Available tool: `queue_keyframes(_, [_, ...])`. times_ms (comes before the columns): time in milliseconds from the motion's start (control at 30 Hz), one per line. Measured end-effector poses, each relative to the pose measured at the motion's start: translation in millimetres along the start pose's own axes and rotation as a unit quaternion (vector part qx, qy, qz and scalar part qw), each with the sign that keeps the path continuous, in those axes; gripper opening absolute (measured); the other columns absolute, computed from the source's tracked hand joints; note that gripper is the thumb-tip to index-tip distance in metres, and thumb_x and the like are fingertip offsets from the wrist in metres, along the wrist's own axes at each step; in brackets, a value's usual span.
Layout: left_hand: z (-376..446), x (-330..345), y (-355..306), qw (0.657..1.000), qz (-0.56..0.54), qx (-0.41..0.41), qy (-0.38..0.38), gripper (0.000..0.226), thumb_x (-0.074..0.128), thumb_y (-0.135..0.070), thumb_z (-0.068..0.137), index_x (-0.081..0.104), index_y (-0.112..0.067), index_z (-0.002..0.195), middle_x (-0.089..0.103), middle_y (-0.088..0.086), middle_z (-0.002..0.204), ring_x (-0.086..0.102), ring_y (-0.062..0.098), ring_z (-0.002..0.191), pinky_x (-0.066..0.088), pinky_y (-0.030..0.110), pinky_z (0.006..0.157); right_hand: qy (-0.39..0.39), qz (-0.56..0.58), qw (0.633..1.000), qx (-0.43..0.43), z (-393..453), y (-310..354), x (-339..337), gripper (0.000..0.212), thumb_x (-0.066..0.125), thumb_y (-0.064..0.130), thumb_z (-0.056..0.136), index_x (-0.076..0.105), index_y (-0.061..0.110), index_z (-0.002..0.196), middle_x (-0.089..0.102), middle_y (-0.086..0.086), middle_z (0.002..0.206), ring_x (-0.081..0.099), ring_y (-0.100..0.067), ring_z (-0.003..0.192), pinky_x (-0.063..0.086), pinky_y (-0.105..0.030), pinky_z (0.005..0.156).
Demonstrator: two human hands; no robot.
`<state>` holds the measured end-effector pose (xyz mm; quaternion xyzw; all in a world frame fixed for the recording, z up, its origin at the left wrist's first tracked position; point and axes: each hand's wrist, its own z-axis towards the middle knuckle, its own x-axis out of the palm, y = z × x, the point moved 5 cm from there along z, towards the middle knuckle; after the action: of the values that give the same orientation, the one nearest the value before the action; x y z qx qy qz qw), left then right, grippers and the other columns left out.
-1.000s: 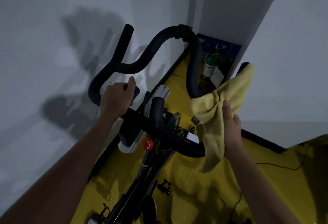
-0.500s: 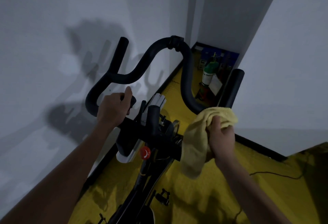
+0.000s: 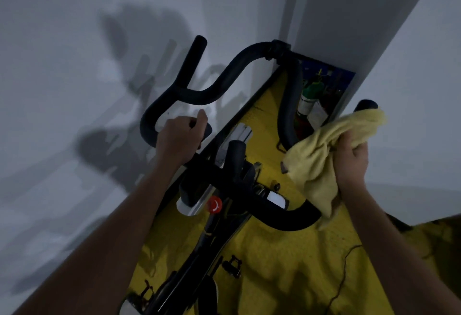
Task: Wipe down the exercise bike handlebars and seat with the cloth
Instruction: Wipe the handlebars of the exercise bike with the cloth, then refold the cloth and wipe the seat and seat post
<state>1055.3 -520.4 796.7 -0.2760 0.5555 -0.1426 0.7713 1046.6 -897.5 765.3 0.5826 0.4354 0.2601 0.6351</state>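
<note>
The black handlebars [image 3: 199,95] of the exercise bike [image 3: 224,190] are seen from above, set close into a corner of pale walls [image 3: 62,65]. The left grip is held by the left hand [image 3: 178,140], whose fingers are curled round the bar with the thumb raised. The yellow cloth [image 3: 316,162] is bunched over the right grip and clamped there by the fingers of the right hand [image 3: 351,155]; only the black tip of that grip shows above the cloth, and a loose end hangs down past the lower curve of the bar. The seat is not in view. A blue crate [image 3: 331,75] stands in the corner behind the handlebars, and a green-capped bottle [image 3: 309,97] is held in it; its other contents cannot be made out. A red knob [image 3: 215,204] sits on the frame. The yellow floor [image 3: 287,265] lies open on the right of the bike, crossed by a thin black cable [image 3: 341,272].
</note>
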Motion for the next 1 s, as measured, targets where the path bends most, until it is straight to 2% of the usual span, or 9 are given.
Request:
queue_keyframes(100, [0,-1,-1,1.000,-0.004,0.000,-0.005,0.073,0.031,-0.061,0.097,0.058,-0.017,0.046,0.062,-0.011,0.045,0.059,0.004,0.045,0.038,0.026,0.053,0.033,0.049,0.994,0.087,-46,-26,-1,0.058,0.042,0.065,0.098,0.057,0.019,0.130,0.068,0.002,0.113,0.064,-0.019,0.103,0.048,-0.032,0.080])
queue_keyframes(233, [-2,0,0,1.000,-0.007,-0.004,-0.011,0.075,0.029,-0.063,0.097,0.058,-0.016,0.046,0.062,-0.010,0.045,0.059,0.004,0.045,0.039,0.025,0.053,0.041,0.101,0.975,0.191,-93,-43,2,0.064,0.035,0.067,0.098,0.056,0.020,0.136,0.069,-0.005,0.119,0.066,-0.026,0.106,0.056,-0.045,0.087])
queue_keyframes(400, [-2,-3,1,0.999,-0.021,-0.010,-0.028,0.067,0.035,-0.060,0.097,0.048,-0.017,0.048,0.052,-0.005,0.041,0.050,0.011,0.038,0.040,0.030,0.047,-0.001,0.126,0.968,0.217,-127,-41,5,0.059,0.030,0.065,0.101,0.061,0.022,0.127,0.072,-0.003,0.108,0.069,-0.023,0.093,0.058,-0.032,0.050])
queue_keyframes(467, [-4,-8,-1,0.997,-0.048,0.016,-0.058,0.060,0.042,-0.054,0.099,0.032,-0.022,0.049,0.042,-0.008,0.041,0.039,0.012,0.036,0.027,0.020,0.043,-0.022,0.118,0.964,0.238,-141,-42,8,0.063,0.030,0.068,0.099,0.059,0.021,0.130,0.070,-0.006,0.113,0.068,-0.028,0.098,0.062,-0.049,0.069])
queue_keyframes(533, [-7,-12,-2,0.993,-0.077,0.044,-0.076,0.057,0.046,-0.048,0.101,0.026,-0.026,0.053,0.034,-0.004,0.041,0.033,0.014,0.036,0.022,0.018,0.040,-0.039,0.114,0.958,0.259,-159,-43,12,0.066,0.029,0.070,0.098,0.059,0.019,0.128,0.067,-0.007,0.117,0.064,-0.029,0.104,0.056,-0.055,0.089])
queue_keyframes(633, [-9,-15,-4,0.983,-0.139,0.087,-0.088,0.054,0.051,-0.031,0.104,0.026,-0.024,0.058,0.025,-0.007,0.045,0.027,0.014,0.038,0.026,0.035,0.039,-0.058,0.118,0.954,0.269,-185,-44,16,0.045,0.029,0.066,0.099,0.053,0.029,0.107,0.061,0.000,0.102,0.057,-0.019,0.090,0.047,-0.045,0.088])
queue_keyframes(733, [-14,-24,-8,0.970,-0.175,0.136,-0.095,0.046,0.056,-0.015,0.102,0.037,-0.010,0.061,0.033,0.000,0.052,0.034,0.018,0.046,0.035,0.043,0.047,-0.059,0.116,0.956,0.262,-210,-46,19,0.035,0.030,0.060,0.102,0.053,0.035,0.093,0.059,0.007,0.093,0.054,-0.014,0.082,0.046,-0.041,0.085])
queue_keyframes(867, [-37,-44,12,0.984,-0.101,0.092,-0.114,0.022,0.059,-0.026,0.098,0.056,-0.015,0.079,0.052,-0.002,0.078,0.052,0.018,0.072,0.046,0.035,0.071,-0.030,0.074,0.964,0.254,-240,-50,30,0.037,0.024,0.044,0.109,0.057,0.039,0.093,0.062,0.010,0.098,0.056,-0.011,0.086,0.045,-0.036,0.081])
queue_keyframes(1000, [-78,-63,53,0.992,-0.004,0.055,-0.111,0.018,0.054,-0.032,0.099,0.059,-0.019,0.087,0.056,-0.006,0.087,0.055,0.015,0.081,0.036,0.030,0.081,0.033,0.063,0.954,0.290,-264,-48,60,0.034,0.032,0.035,0.109,0.059,0.021,0.123,0.062,-0.001,0.113,0.058,-0.028,0.105,0.048,-0.048,0.096])
